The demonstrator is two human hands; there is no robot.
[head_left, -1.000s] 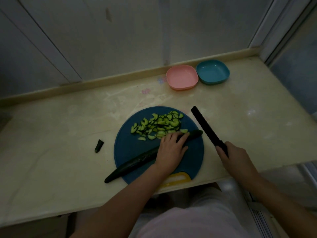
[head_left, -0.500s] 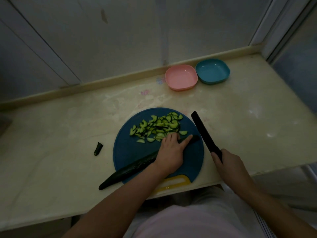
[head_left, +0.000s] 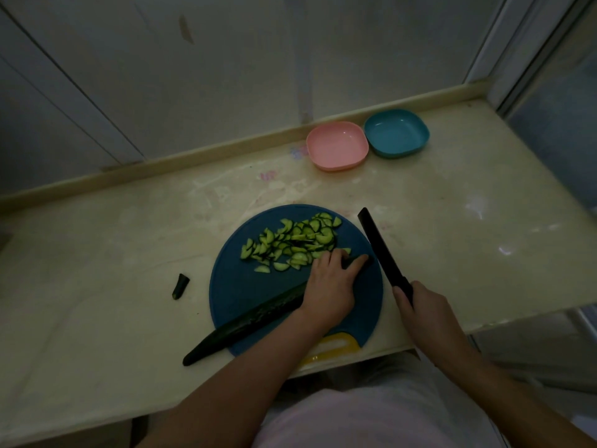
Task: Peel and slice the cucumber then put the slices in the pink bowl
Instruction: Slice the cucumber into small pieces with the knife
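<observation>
While the left hand [head_left: 329, 286] holds the cucumber [head_left: 258, 315] down on the round blue cutting board [head_left: 239, 286], the step in hand seems to be the slicing. The cucumber lies slanted across the board. Its uncut end reaches over the near-left edge onto the counter [head_left: 97, 253], and its cut end is under the fingers, which are curled over it with the thumb stretched along the side.

The right hand [head_left: 426, 315] is closed around the handle of a black knife [head_left: 381, 250]. The blade points away from the person and stands just beside the cut end, over the right edge of the board (whether it touches the board, I cannot tell).

A heap of half-moon slices [head_left: 290, 244] lies on the far part of the board, touching the fingertips of the left hand. Their rims are dark green, so I judge that the skin was left on. The pink bowl [head_left: 337, 145] stands at the back of the counter, beside a blue bowl [head_left: 396, 132], and no slices are in it. It is well apart from the board. A small cut-off tip [head_left: 181, 286] lies on the counter left of the board.

More than half of the cucumber is not yet cut, so the task is perhaps near the middle. The next move calls for bringing the blade over the cut end, close to the knuckles, and pressing straight down. The fingertips should stay tucked in, because the thumb is near the path of the blade.
</observation>
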